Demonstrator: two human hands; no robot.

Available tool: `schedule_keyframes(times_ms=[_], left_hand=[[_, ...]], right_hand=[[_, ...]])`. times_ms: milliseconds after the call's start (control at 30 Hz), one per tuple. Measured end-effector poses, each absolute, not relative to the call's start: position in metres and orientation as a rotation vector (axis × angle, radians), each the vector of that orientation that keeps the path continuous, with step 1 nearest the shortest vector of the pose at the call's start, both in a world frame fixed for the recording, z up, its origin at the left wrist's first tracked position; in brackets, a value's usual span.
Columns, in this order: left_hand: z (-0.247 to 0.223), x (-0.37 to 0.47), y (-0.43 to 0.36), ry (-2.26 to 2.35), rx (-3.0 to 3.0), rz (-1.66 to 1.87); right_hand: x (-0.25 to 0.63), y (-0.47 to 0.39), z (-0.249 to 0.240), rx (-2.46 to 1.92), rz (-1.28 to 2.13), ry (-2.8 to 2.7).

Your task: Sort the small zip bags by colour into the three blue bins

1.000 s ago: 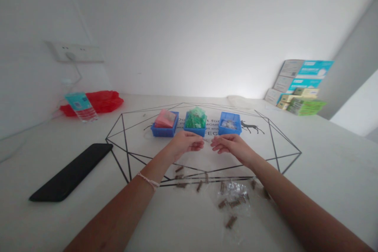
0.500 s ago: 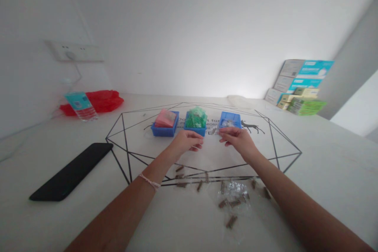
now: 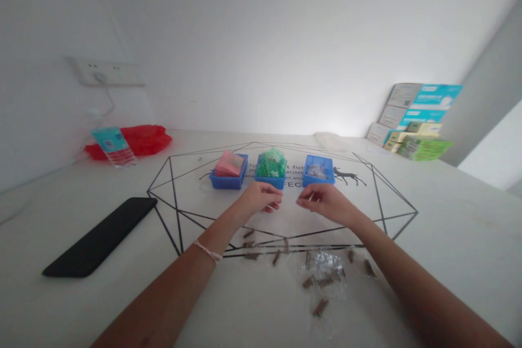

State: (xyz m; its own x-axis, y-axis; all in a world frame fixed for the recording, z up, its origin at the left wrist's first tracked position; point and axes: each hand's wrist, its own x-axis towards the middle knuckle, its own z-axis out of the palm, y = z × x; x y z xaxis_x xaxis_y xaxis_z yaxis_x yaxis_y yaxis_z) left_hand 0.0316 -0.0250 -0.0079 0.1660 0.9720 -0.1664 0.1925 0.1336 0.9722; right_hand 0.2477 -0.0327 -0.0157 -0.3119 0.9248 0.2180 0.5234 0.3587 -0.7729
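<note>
My left hand (image 3: 261,198) hovers just in front of the middle blue box (image 3: 271,182), its fingers loosely curved and apart, with nothing visible in them. That box is heaped with green crinkly packets (image 3: 272,162). In front of the right blue box (image 3: 319,159), which contains small clear packets (image 3: 318,172), is my right hand (image 3: 322,199). Its fingers are bent and parted, and no object shows between them. Pink packets (image 3: 229,164) fill the left blue box (image 3: 227,182). Nearer me lie several small brown pieces in clear bags (image 3: 325,281) and more brown pieces (image 3: 276,257).
A long black object (image 3: 101,236) rests on the white table at left. Behind it are a red plastic bag (image 3: 149,140) and a blue-topped clear packet (image 3: 114,147). Stacked cartons (image 3: 424,103) and a green pack (image 3: 426,148) stand at the back right.
My right hand has drawn back slightly from the right box. The small clear packet by its fingertips is no longer visible there. My left hand is almost unmoved.
</note>
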Motion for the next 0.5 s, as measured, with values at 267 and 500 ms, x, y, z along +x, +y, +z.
schedule_keyframes(times_ms=[267, 500], left_hand=[[-0.011, 0.031, -0.025, 1.257, 1.327, 0.867], [-0.013, 0.030, -0.023, 1.232, 1.304, 0.831]], right_hand=[[0.225, -0.061, -0.012, -1.122, 1.259, -2.385], [0.229, -0.048, -0.018, -1.072, 1.541, -1.847]])
